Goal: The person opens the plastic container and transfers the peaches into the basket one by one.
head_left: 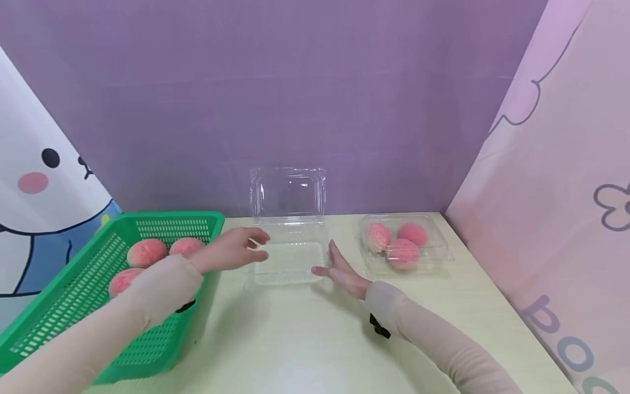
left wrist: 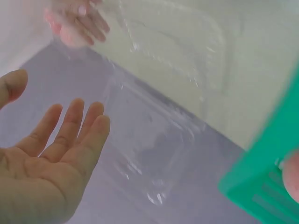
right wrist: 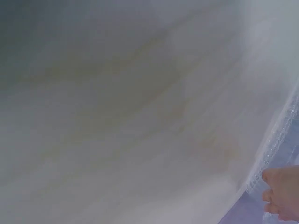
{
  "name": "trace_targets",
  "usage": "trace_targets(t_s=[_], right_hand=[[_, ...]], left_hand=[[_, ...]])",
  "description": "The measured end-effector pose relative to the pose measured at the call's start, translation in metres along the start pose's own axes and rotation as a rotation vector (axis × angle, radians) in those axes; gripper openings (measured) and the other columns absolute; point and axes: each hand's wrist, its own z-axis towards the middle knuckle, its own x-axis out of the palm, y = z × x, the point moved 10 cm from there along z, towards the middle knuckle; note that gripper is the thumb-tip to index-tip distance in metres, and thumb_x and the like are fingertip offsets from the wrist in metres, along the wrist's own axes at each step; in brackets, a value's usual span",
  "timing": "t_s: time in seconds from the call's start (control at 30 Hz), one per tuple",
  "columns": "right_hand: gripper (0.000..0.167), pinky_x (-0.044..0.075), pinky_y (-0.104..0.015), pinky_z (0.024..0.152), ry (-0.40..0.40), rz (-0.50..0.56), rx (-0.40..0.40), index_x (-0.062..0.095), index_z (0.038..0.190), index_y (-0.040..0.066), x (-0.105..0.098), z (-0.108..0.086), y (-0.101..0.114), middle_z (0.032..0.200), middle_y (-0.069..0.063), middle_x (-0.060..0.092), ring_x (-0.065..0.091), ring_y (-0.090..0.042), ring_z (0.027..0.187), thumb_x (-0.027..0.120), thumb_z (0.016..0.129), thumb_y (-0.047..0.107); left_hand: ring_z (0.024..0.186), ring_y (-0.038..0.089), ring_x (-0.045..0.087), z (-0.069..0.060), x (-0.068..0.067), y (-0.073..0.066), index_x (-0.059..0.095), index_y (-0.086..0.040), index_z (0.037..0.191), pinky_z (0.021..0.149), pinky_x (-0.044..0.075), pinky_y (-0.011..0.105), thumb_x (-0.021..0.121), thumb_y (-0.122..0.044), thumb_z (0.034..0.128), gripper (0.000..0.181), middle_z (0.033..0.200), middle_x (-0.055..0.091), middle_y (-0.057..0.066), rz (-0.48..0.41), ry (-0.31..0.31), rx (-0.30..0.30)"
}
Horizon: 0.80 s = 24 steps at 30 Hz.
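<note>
An empty clear plastic container (head_left: 290, 260) lies on the table, its lid (head_left: 287, 194) raised at the back. Over its left side hovers my left hand (head_left: 228, 250), fingers apart and slightly bent, holding nothing; the left wrist view also shows this hand (left wrist: 56, 163) with its palm bare. My right hand (head_left: 346, 272) is at the container's right side, thumb and fingers spread; whether it touches the wall is unclear. In the right wrist view a blurred pale surface fills most of the picture, with part of a hand at the lower right edge.
At the left stands a green basket (head_left: 184, 328) with several pink balls, one ball (head_left: 146, 253) near its back. Toward the right, a clear container (head_left: 433, 257) holds three pink balls, one of them (head_left: 412, 235) at the back. A purple cloth (head_left: 315, 109) hangs behind the table.
</note>
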Motion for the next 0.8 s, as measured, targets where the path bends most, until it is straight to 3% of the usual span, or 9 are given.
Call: trace_targets(t_s=[0.2, 0.4, 0.63, 0.8], right_hand=[[0.096, 0.012, -0.05, 0.112, -0.027, 0.013, -0.032, -0.007, 0.147, 0.014, -0.009, -0.008, 0.008, 0.155, -0.006, -0.003, 0.004, -0.029, 0.141, 0.064, 0.084, 0.026], [0.066, 0.025, -0.041, 0.111, -0.117, -0.101, -0.143, 0.027, 0.144, 0.011, -0.037, -0.041, 0.029, 0.151, -0.007, 0.023, 0.023, -0.03, 0.138, 0.06, 0.087, 0.017], [0.048, 0.034, -0.046, 0.105, -0.219, -0.225, -0.262, 0.046, 0.132, 0.0, -0.101, -0.087, 0.035, 0.137, -0.019, 0.044, 0.039, -0.035, 0.128, 0.06, 0.087, 0.009], [0.053, 0.028, -0.058, 0.104, -0.372, -0.391, -0.266, 0.042, 0.135, 0.002, -0.165, -0.107, 0.031, 0.139, -0.022, 0.039, 0.033, -0.043, 0.129, 0.061, 0.086, 0.01]], left_hand=[[0.109, 0.024, 0.055, 0.028, 0.032, -0.011, 0.056, -0.009, 0.121, 0.089, 0.049, 0.038, 0.062, -0.026, 0.0856, 0.04, 0.116, 0.059, 0.006, -0.015, 0.064, -0.036], [0.099, 0.018, 0.06, 0.046, 0.066, -0.034, 0.06, -0.011, 0.113, 0.083, 0.051, 0.032, 0.064, -0.02, 0.084, 0.031, 0.109, 0.063, 0.002, -0.119, 0.039, -0.019], [0.097, 0.018, 0.06, 0.069, 0.099, -0.069, 0.06, -0.009, 0.111, 0.077, 0.051, 0.03, 0.058, -0.018, 0.0877, 0.025, 0.104, 0.062, 0.004, -0.348, 0.026, 0.052], [0.1, 0.02, 0.06, 0.096, 0.111, -0.079, 0.06, -0.007, 0.112, 0.079, 0.051, 0.031, 0.058, -0.017, 0.087, 0.027, 0.107, 0.062, 0.006, -0.405, -0.013, 0.044]])
